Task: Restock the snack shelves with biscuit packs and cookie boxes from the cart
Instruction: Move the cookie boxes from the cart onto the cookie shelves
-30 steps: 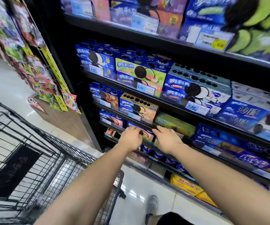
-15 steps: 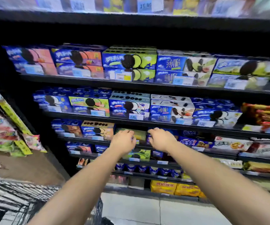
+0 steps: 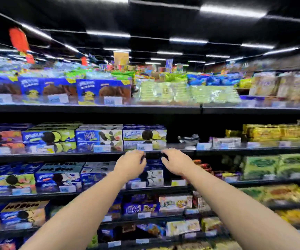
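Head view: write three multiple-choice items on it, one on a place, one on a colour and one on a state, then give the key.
1. The left hand and right hand are raised:
A. in front of the second shelf's edge
B. on a cart handle
C. against the ceiling lights

2. On the top shelf, the packs right of the blue boxes are:
A. red
B. pale green
C. black

3. The fingers of both hands are:
A. spread flat
B. hidden behind boxes
C. curled

Key:
1 A, both hands overlap that dark shelf edge.
2 B, the stacked packs show pale green through the blur.
3 C, the fingertips bend inward towards each other, though blur hides whether they hold anything.
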Motion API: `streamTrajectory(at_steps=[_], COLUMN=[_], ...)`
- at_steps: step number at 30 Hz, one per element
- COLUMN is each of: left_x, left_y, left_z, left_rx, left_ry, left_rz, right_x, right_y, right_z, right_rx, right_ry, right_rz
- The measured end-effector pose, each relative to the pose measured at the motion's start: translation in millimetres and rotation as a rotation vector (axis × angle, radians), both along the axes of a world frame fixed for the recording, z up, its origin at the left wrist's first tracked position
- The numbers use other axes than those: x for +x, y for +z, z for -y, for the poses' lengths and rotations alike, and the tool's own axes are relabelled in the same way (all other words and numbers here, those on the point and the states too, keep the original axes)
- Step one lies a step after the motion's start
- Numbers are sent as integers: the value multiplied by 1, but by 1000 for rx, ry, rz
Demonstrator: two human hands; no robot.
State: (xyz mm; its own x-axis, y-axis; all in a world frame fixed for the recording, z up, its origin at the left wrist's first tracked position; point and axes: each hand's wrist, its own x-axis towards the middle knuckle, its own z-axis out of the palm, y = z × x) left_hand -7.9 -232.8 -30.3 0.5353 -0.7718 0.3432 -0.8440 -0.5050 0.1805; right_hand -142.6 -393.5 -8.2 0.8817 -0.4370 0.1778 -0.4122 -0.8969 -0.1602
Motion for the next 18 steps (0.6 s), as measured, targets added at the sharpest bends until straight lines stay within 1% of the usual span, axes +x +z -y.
streamTrajectory(at_steps=[4,8,13,18], left_x=[-53,-80,-78,-51], left_y=[70,122,154,179], left_z=[64,101,134,172], left_rx=[-92,-93,-164,-200], left_ry=[-45,-27,-4,-9], left_rz=[130,168,229,259], right_x=[-53,-83,-94,-76], right_y=[68,117,148,164], right_z=[59,97,136,173], right_rx=[-64,-91,-157,-221], right_ry=[19,21,9,0], right_rz=[118,191,247,243])
